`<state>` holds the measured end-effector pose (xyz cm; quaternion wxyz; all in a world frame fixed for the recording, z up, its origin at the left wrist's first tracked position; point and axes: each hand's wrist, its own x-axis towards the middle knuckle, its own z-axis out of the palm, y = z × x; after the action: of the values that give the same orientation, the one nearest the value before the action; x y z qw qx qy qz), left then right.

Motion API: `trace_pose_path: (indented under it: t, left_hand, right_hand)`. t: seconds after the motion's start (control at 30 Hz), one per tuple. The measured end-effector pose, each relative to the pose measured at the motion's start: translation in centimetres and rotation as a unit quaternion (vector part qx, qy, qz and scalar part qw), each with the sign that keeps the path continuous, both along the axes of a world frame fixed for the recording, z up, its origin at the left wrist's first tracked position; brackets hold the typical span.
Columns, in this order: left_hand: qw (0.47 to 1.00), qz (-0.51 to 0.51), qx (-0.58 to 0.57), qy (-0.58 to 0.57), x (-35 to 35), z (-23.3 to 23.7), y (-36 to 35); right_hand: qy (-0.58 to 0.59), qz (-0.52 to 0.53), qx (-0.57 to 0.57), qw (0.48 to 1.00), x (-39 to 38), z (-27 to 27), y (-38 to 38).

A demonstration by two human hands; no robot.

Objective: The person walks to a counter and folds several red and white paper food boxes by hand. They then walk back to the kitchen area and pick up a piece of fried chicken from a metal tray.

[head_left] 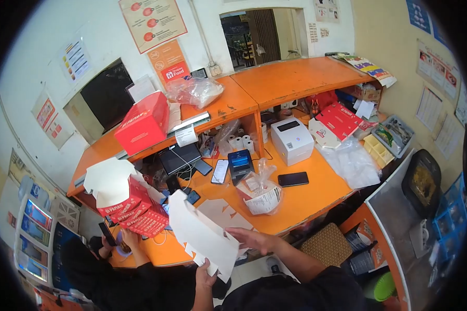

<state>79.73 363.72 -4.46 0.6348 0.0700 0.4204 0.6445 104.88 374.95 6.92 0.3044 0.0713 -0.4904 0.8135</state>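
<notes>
A flat white cardboard box blank (200, 233) with cut tabs along its edge is held tilted in front of me. My left hand (206, 274) grips its lower edge, thumb on the white face. At the right edge of the blank is my right hand (251, 240), fingers stretched out and touching the card. Another flat cardboard sheet (223, 211) lies on the orange desk behind it. Left of the blank stands a stack of folded red and white boxes (142, 217), an open white-lined box (114, 184) on top.
A co-worker in black sits at left, holding a phone (108, 234). On the orange desk (316, 194) are a tied plastic bag with a receipt (262, 199), a black phone (293, 179), a card terminal (241, 165) and a white printer (291, 141). A woven stool (324, 248) stands at right.
</notes>
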Motion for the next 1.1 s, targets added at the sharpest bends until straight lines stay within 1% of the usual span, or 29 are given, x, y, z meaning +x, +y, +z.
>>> trace_pose_path:
  t: [0.03, 0.07, 0.1, 0.13, 0.17, 0.2, 0.27, 0.3, 0.33, 0.37, 0.4, 0.43, 0.47, 0.53, 0.57, 0.6, 0.63, 0.67, 0.7, 0.73, 0.8, 0.83, 0.9, 0.93, 0.97, 1.0, 1.03, 1.07, 1.1]
  left_hand:
    - [1.0, 0.018, -0.019, -0.008, 0.2, -0.7, -0.7]
    - [0.999, 0.034, -0.038, -0.016, 0.4, -1.3, -1.1]
    - [0.999, 0.031, -0.034, -0.025, 0.9, -1.8, -1.7]
    - [1.0, 0.018, 0.002, -0.018, 1.6, -2.3, -2.5]
    - [0.999, 0.005, 0.041, -0.012, 2.3, -2.8, -3.0]
    - [0.999, 0.002, 0.044, -0.025, 3.4, -1.5, -3.5]
    - [0.997, -0.064, 0.039, 0.007, 5.1, 0.6, -5.2]
    - [0.994, -0.096, 0.047, 0.025, 5.3, -0.6, -5.7]
    - [0.994, -0.092, 0.051, 0.015, 5.6, -1.4, -5.8]
    - [0.991, -0.131, -0.015, 0.035, 5.6, -2.0, -6.5]
    - [0.98, -0.17, -0.086, 0.056, 5.7, -2.2, -7.6]
    - [0.976, -0.147, -0.113, 0.116, 6.1, -2.4, -8.5]
    - [0.975, -0.147, -0.117, 0.115, 6.0, -1.7, -9.3]
    - [0.993, -0.114, -0.034, 0.0, 5.8, 0.2, -10.4]
    - [0.982, -0.16, 0.037, -0.091, 5.1, 0.8, -10.8]
    - [0.983, -0.15, 0.045, -0.095, 5.2, 2.4, -11.4]
    - [0.974, -0.14, 0.114, -0.137, 5.4, 4.6, -12.3]
    - [0.958, -0.133, 0.182, -0.175, 5.8, 6.0, -13.1]
    - [0.94, -0.128, 0.238, -0.209, 6.1, 6.5, -13.6]
    - [0.94, -0.136, 0.238, -0.202, 6.6, 7.1, -14.2]
    - [0.948, -0.126, 0.234, -0.174, 7.8, 8.0, -14.9]
    - [0.948, -0.138, 0.233, -0.166, 8.7, 8.2, -14.9]
    - [0.958, -0.164, 0.218, -0.085, 11.2, 8.2, -15.0]
    - [0.96, -0.176, 0.211, -0.047, 12.9, 8.2, -14.9]
    - [0.959, -0.185, 0.211, -0.046, 14.7, 8.0, -14.4]
    - [0.945, -0.261, 0.197, 0.028, 16.7, 7.6, -13.7]
    - [0.921, -0.33, 0.183, 0.098, 19.3, 7.0, -13.3]
    - [0.922, -0.331, 0.181, 0.09, 22.7, 6.5, -13.5]
    - [0.902, -0.345, 0.193, 0.172, 26.4, 6.3, -13.6]
  right_hand:
    - [0.007, -0.066, 0.108, 0.992, -0.5, -0.1, -1.2]
    - [-0.002, -0.067, 0.113, 0.991, -1.0, 0.4, -2.8]
    - [-0.129, -0.195, 0.177, 0.956, -1.3, 1.3, -5.0]
    - [-0.253, -0.316, 0.234, 0.884, -1.8, 1.4, -7.1]
    - [-0.289, -0.43, 0.291, 0.804, -2.5, -0.9, -8.4]
    - [-0.299, -0.43, 0.298, 0.798, -3.0, -1.0, -9.8]
    - [-0.269, -0.541, 0.16, 0.781, -3.6, -0.5, -12.5]
    - [-0.278, -0.538, 0.17, 0.778, -3.2, -0.1, -13.2]
    - [-0.264, -0.53, 0.226, 0.774, -2.7, 0.5, -13.7]
    - [-0.249, -0.519, 0.276, 0.77, -2.4, 1.0, -14.3]
    - [-0.255, -0.515, 0.273, 0.771, -2.0, 1.4, -15.0]
    - [-0.249, -0.494, 0.306, 0.775, -1.4, 1.9, -15.4]
    - [-0.24, -0.474, 0.338, 0.777, -0.9, 2.2, -15.6]
    - [-0.233, -0.454, 0.364, 0.779, 0.1, 1.7, -15.7]
    - [-0.243, -0.393, 0.418, 0.782, 0.7, 1.3, -15.5]
    - [-0.249, -0.327, 0.472, 0.78, 1.3, 1.4, -15.2]
    - [-0.245, -0.321, 0.48, 0.779, 1.8, 1.6, -15.3]
    - [-0.262, -0.264, 0.526, 0.765, 2.2, 1.5, -15.6]
    - [-0.277, -0.213, 0.566, 0.747, 2.8, 1.4, -16.0]
    - [-0.274, -0.222, 0.564, 0.747, 3.6, 1.5, -16.4]
    - [-0.245, -0.204, 0.598, 0.735, 5.7, 1.5, -17.3]
    - [-0.243, -0.219, 0.596, 0.734, 7.1, 1.4, -18.0]
    - [-0.219, -0.253, 0.491, 0.804, 10.5, 1.1, -19.9]
    - [-0.219, -0.264, 0.49, 0.802, 12.4, 0.8, -20.9]
    - [-0.227, -0.321, 0.412, 0.822, 14.4, 0.3, -22.3]
    - [-0.236, -0.371, 0.329, 0.836, 16.8, -0.1, -23.8]
    - [-0.243, -0.372, 0.327, 0.834, 19.1, -0.2, -25.2]
    - [-0.264, -0.428, 0.296, 0.812, 21.2, -0.1, -26.7]
    - [-0.283, -0.481, 0.267, 0.786, 23.4, -0.2, -27.7]
